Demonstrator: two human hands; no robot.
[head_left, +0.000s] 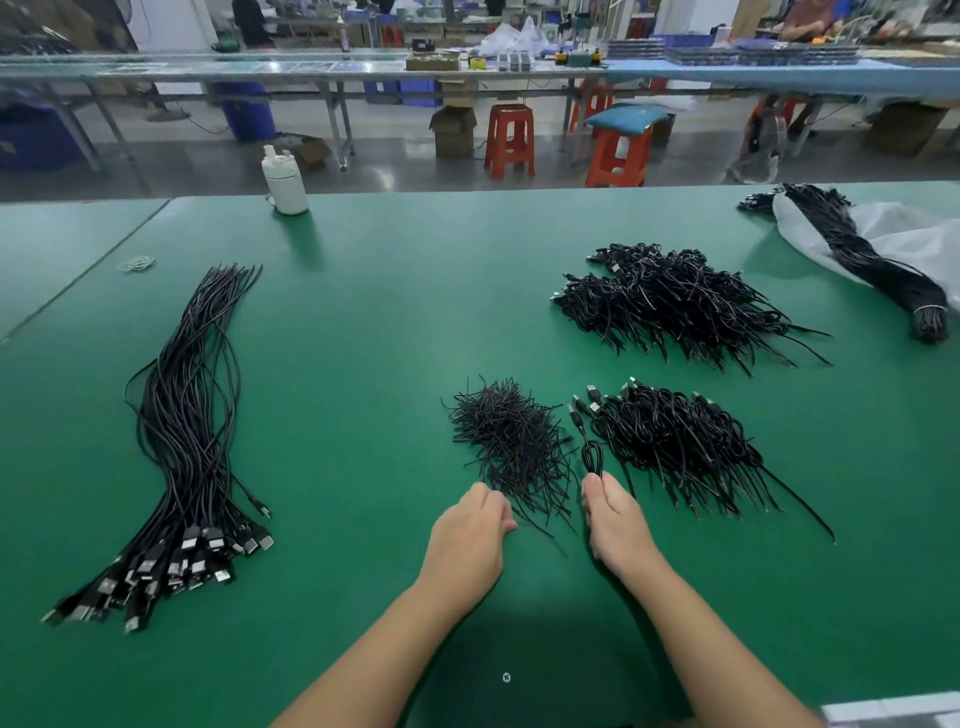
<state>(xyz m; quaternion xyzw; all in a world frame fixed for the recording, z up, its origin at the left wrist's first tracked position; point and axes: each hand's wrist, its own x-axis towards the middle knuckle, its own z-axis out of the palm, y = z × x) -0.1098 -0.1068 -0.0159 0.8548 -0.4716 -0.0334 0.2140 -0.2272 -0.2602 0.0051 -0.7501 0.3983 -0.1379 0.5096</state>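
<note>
One black cable (591, 456) is hanging in my right grip (615, 519), which is clamping on its near end with fingertips and thumb pressing together. The cable is folded back on itself into a narrow loop, and its long axis is running away from me across the green tabletop (363, 312), leaning a little to the left. Its plug end is pointing toward the far side, while the folded part is sitting right at my fingertips. It is lying between the heap of short black ties (506, 436) on its left and the near heap of coiled cables (675, 441) on its right, just beside both. My left grip (467, 530) is resting knuckles-up at the near edge of the ties with its fingers curling under. I cannot tell whether they are closing on a tie or on nothing. A larger heap of coiled cables (670, 301) is lying farther off on the right. A long bundle of straight cables (192, 431) is stretching along the left, its plugs fanning toward me.
</note>
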